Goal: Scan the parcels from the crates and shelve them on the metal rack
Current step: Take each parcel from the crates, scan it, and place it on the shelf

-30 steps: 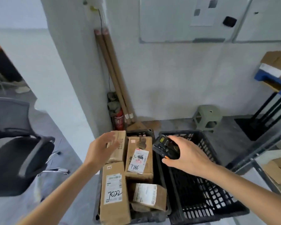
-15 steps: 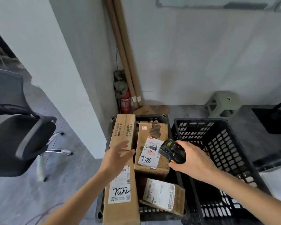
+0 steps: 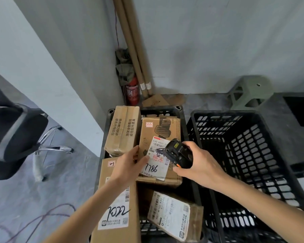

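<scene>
Scanning step in hand, judged from how things lie. Right hand (image 3: 198,165) curled round a black handheld scanner (image 3: 178,153), its head turned toward the white label marked 7786 (image 3: 155,160) on the middle parcel (image 3: 161,137). Left hand (image 3: 128,163) at that parcel's left edge, thumb lying on the label's lower left corner, fingers hidden behind the box edge, so grip or mere steadying cannot be told. Parcel lying flat in the left crate (image 3: 180,113), touching the tall parcel (image 3: 123,128) printed with Chinese text on its left. 2 more parcels nearer the camera in the same crate: a long one labelled 7022 (image 3: 116,213) under the left forearm, and a smaller tilted one (image 3: 172,216) at lower right. Right crate (image 3: 244,155) beside it, black and slatted, showing no parcels. Metal rack not in view. Next move likely calling for a clean read of the barcode, with the scanner head kept squared to the label and the left thumb kept off the printed code, then a firm lift of the 7786 parcel clear of its neighbours before any turn toward the rack. Office chair (image 3: 16,135), fire extinguisher (image 3: 132,92), cardboard tubes (image 3: 133,46) and a green stool (image 3: 249,92) standing around on the floor.
</scene>
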Tool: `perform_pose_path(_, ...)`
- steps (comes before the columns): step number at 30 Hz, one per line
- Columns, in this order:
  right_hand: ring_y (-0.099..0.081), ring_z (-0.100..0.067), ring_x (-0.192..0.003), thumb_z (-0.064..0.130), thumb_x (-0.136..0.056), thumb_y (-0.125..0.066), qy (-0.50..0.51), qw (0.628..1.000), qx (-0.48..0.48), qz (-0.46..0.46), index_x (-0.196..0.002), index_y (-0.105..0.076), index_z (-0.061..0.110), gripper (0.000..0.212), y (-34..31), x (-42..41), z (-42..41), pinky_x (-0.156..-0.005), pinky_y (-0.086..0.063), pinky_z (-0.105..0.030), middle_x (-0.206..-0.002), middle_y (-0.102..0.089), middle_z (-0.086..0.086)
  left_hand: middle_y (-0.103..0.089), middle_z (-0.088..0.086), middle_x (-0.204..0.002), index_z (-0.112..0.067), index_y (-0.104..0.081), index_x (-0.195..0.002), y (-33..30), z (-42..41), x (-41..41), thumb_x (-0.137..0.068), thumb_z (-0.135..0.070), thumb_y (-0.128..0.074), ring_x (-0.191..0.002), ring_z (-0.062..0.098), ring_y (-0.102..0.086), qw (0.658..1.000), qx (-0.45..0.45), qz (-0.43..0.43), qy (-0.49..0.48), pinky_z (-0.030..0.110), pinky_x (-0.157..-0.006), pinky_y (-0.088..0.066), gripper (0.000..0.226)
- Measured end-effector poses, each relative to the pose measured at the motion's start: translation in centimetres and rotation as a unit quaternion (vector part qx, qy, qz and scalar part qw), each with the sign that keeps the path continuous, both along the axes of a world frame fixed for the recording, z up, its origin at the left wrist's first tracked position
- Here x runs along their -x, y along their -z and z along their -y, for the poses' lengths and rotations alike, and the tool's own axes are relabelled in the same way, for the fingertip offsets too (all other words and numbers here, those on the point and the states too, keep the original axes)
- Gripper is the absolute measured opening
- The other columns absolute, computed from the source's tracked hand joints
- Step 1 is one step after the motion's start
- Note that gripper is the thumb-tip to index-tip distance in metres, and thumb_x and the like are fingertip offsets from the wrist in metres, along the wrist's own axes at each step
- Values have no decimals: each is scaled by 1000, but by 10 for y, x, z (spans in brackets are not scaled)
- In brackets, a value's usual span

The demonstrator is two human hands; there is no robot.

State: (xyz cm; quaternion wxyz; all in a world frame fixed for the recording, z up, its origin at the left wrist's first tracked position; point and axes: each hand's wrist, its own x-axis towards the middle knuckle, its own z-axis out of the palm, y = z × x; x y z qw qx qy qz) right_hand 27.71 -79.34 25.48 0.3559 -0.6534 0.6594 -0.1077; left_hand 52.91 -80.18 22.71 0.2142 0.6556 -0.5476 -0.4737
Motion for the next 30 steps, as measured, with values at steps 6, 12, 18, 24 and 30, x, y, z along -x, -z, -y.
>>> perform_pose_path(6, -63, 9, -101, 55, -67, -84, 24, 999, 15, 34, -135, -50, 41, 77, -6, -1, -4, -88, -56, -24, -109, -67, 27, -74, -9, -112, -17, -57, -140, -3, -1, 2, -96, -30, -67, -100, 8, -72, 998, 17, -47, -38, 36, -76, -64, 47)
perform_pose_path(12, -63, 10, -101, 48, -70, -86, 54, 995, 60, 53, -136, -52, 40, 75, -44, -2, -18, -89, -55, -22, -108, -69, 26, -72, -8, -118, -18, -60, -136, -43, 0, 2, -97, -25, -66, -111, 11, -69, 991, 48, -119, -42, 34, -83, -63, 40)
perform_pose_path(18, -62, 11, -106, 46, -70, -86, 78, 986, 139, 58, -135, -52, 40, 73, -123, -2, -45, -90, -52, -18, -112, -68, 27, -76, -4, -111, -19, -60, -115, -125, -12, 7, -98, -19, -64, -99, 15, -75, 967, 78, -240, -35, 32, -72, -63, 18)
perform_pose_path(24, -63, 14, -103, 39, -71, -90, 120, 968, 212, 62, -135, -54, 39, 74, -237, 8, -97, -84, -48, -6, -111, -69, 30, -76, 0, -114, -29, -55, -128, -237, -39, 19, -99, -24, -61, -99, 22, -75, 941, 98, -321, 54, 36, -74, -63, 30)
perform_pose_path(30, -64, 11, -105, 40, -71, -91, 159, 946, 278, 44, -138, -54, 37, 77, -344, 25, -166, -86, -50, -9, -114, -70, 27, -76, 0, -114, -39, -52, -133, -342, -71, 41, -98, -29, -61, -96, 18, -76, 921, 118, -340, 149, 22, -67, -59, 37)
